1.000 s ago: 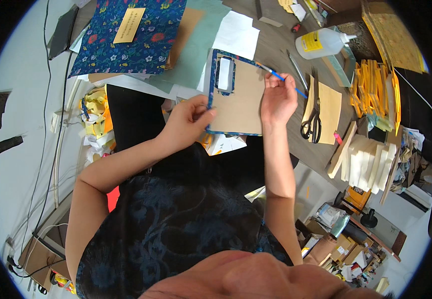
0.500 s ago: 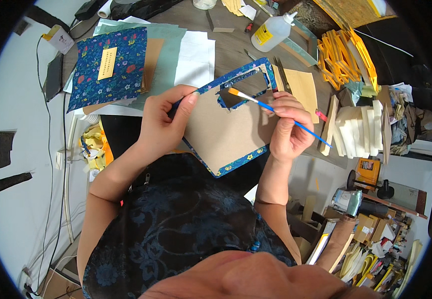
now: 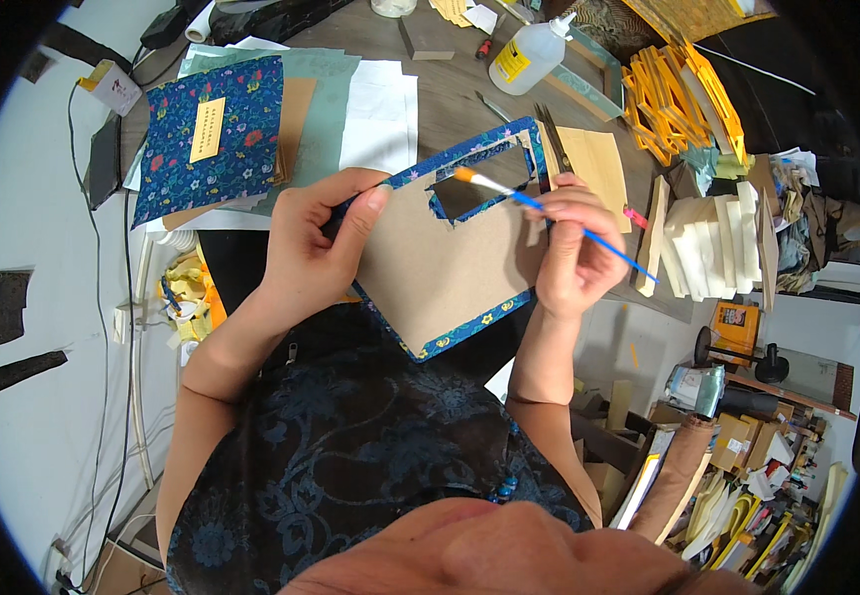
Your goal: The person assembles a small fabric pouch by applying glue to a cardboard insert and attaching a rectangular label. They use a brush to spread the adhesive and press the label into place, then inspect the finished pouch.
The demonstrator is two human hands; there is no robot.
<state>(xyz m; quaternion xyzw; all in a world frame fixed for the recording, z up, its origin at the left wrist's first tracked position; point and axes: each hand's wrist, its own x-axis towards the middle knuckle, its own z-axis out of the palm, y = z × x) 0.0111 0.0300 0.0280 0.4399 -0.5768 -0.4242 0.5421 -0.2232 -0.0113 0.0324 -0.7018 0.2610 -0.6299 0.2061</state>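
Observation:
My left hand grips the left edge of a tan board, thumb on top and the other fingers underneath. Blue floral fabric is folded over the board's edges. Near the far end is a rectangular window with ragged fabric along its rim. Between the fingers of my right hand is a paintbrush with a blue handle and orange-tipped bristles. The bristles hang over the window; whether they touch its rim I cannot tell. The right fingers are also close to the board's right edge; contact is unclear.
A floral-covered panel with a cream label lies on paper sheets at left. Beyond the board are a white squeeze bottle, scissors and a grey block. Yellow frames and white foam slabs stand at right.
The view has shifted slightly. Both hands still hold the board and paintbrush, with the brush tip still over the window and only slightly moved.

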